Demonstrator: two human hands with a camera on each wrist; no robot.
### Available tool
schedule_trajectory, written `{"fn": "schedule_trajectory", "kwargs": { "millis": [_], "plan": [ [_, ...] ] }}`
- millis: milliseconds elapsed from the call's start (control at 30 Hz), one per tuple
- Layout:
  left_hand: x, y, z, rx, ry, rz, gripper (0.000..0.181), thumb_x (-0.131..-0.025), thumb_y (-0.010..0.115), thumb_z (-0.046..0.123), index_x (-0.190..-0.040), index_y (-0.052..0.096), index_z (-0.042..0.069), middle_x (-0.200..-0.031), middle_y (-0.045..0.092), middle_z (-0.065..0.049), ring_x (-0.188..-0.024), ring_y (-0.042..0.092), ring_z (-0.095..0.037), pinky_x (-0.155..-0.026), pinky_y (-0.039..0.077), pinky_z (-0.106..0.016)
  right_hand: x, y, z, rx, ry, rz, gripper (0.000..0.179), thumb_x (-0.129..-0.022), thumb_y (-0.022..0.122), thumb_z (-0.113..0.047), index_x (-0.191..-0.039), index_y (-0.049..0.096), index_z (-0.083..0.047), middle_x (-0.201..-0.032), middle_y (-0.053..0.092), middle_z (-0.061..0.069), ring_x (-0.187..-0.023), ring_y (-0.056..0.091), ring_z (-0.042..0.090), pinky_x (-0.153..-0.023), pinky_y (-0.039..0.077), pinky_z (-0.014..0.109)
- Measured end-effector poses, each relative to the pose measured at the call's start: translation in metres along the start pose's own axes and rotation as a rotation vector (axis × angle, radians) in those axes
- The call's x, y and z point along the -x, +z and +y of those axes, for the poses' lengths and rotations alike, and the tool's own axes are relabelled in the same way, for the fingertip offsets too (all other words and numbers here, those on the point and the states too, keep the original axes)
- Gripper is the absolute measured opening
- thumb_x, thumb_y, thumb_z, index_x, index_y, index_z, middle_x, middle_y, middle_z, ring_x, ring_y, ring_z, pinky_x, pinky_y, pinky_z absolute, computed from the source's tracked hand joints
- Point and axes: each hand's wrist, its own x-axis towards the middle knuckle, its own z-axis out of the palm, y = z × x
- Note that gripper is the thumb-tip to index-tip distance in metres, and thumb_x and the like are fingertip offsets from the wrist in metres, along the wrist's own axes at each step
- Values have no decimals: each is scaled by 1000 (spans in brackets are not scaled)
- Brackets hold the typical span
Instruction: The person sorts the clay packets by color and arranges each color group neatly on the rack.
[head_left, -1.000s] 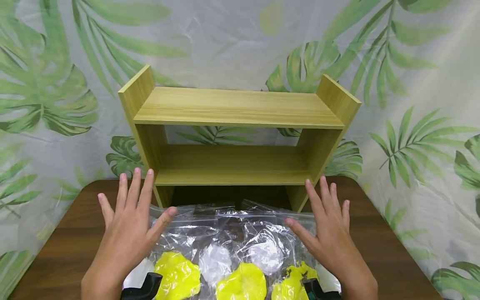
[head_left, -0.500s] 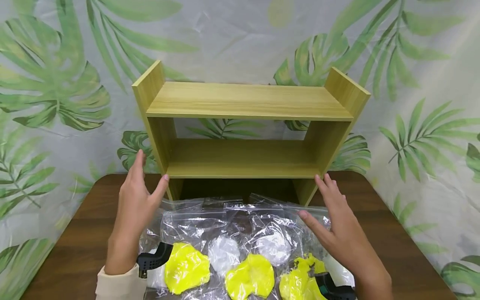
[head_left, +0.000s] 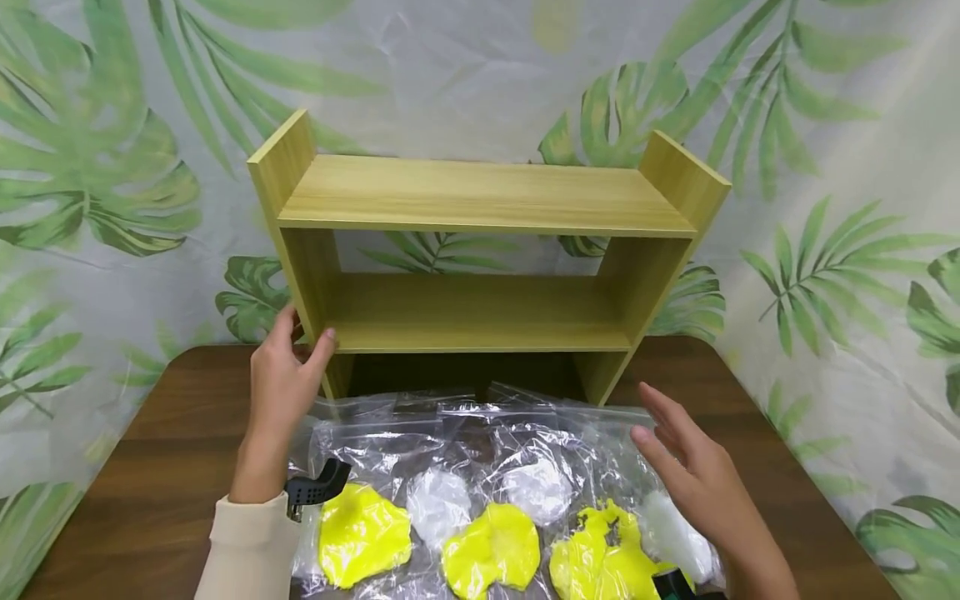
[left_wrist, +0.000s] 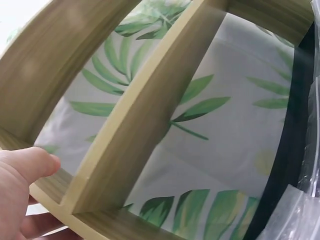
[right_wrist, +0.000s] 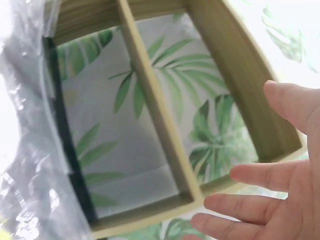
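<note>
A small wooden shelf (head_left: 480, 333) with two boards between slanted side panels stands on the dark table. My left hand (head_left: 285, 375) grips its left side panel at about the middle board. In the left wrist view, the thumb (left_wrist: 42, 165) lies on the inner side and other fingers show past the outer side. My right hand (head_left: 705, 475) is apart from the shelf, over the right end of the plastic bags, fingers fairly straight. In the right wrist view its spread fingers (right_wrist: 255, 207) appear in front of the right side panel and hold nothing.
Clear zip bags (head_left: 420, 442) lie before the shelf, with flattened yellow lumps (head_left: 363, 537) and white ones (head_left: 438, 508) in them. Bare brown table (head_left: 150, 467) shows left and right. A leaf-patterned cloth (head_left: 480, 75) hangs behind.
Both hands were spread above the bags, palms down. My left hand has turned and taken hold of the left side panel. My right hand has turned inward and drawn back to the right.
</note>
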Motion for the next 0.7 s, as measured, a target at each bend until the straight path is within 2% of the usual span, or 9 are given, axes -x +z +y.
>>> {"fn": "schedule_trajectory", "kwargs": {
  "millis": [100, 167, 233, 333, 400, 533, 700],
  "plan": [
    [-2, 4, -2, 19, 6, 10, 46, -93, 62, 23, -133, 52, 3, -117, 64, -18, -93, 68, -33, -71, 55, -30, 3, -1, 11, -30, 10, -9, 50, -101, 49, -32, -149, 34, -29, -149, 41, 3, -132, 43, 28, -94, 39, 11],
    [-3, 6, -3, 32, 13, 17, 43, -93, 62, 21, -132, 53, 3, -117, 65, -18, -94, 68, -34, -69, 53, -21, 5, -2, 18, -51, 13, -12, 48, -102, 49, -30, -148, 37, -23, -147, 43, 6, -129, 46, 22, -90, 36, 6],
    [-3, 8, -4, 44, 19, 26, 41, -94, 61, 18, -131, 54, 2, -117, 64, -19, -96, 67, -35, -69, 52, -18, 9, -2, 23, -63, 15, -15, 47, -102, 48, -28, -147, 39, -18, -144, 46, 7, -125, 50, 13, -90, 37, 6],
    [-4, 10, -6, 55, 23, 53, 40, -93, 62, 15, -130, 56, 3, -117, 65, -19, -94, 68, -35, -65, 39, -1, 14, -2, 30, -116, 31, -35, 45, -103, 46, -25, -146, 41, -12, -142, 49, 12, -116, 52, -1, -87, 43, 11],
    [-4, 11, -6, 67, 21, 66, 38, -92, 63, 14, -128, 58, 2, -115, 66, -20, -92, 68, -36, -65, 38, 0, 17, -2, 34, -171, 49, -54, 45, -103, 45, -23, -145, 40, -8, -141, 48, 16, -113, 52, -7, -86, 47, 15],
    [-4, 12, -8, 84, 8, 77, 36, -92, 63, 14, -126, 59, 3, -112, 67, -19, -88, 68, -35, -65, 39, -1, 24, -3, 46, -272, 81, -74, 45, -104, 43, -19, -143, 38, 2, -139, 45, 27, -110, 53, -8, -84, 52, 24],
    [-2, 12, -12, 123, -17, 84, 38, -92, 63, 14, -128, 59, 4, -112, 67, -19, -88, 67, -33, -66, 41, -2, 38, -5, 62, -321, 147, -64, 44, -105, 39, -19, -142, 38, 6, -137, 44, 33, -108, 57, -2, -82, 54, 28]
  ]
}}
